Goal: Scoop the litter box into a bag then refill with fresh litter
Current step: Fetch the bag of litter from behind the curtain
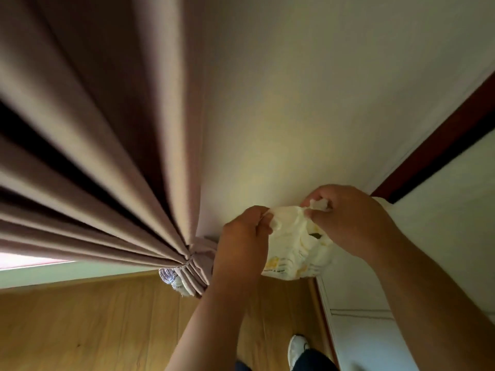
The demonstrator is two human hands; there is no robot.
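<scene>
A crumpled white plastic bag (pixel 293 247) with faint yellow print hangs between my hands in front of the wall. My left hand (pixel 242 243) pinches the bag's left top edge. My right hand (pixel 348 218) pinches its right top edge, and a scrap of the plastic sticks up between the fingers. The two hands hold the top of the bag slightly apart. No litter box, scoop or litter is in view.
A brown curtain (pixel 93 143), gathered and tied low, fills the left. A cream wall (pixel 294 103) is straight ahead. A dark red door frame (pixel 442 140) and white panel (pixel 375 317) are at the right. Wooden floor (pixel 93 325) lies below, with my white shoe (pixel 297 348).
</scene>
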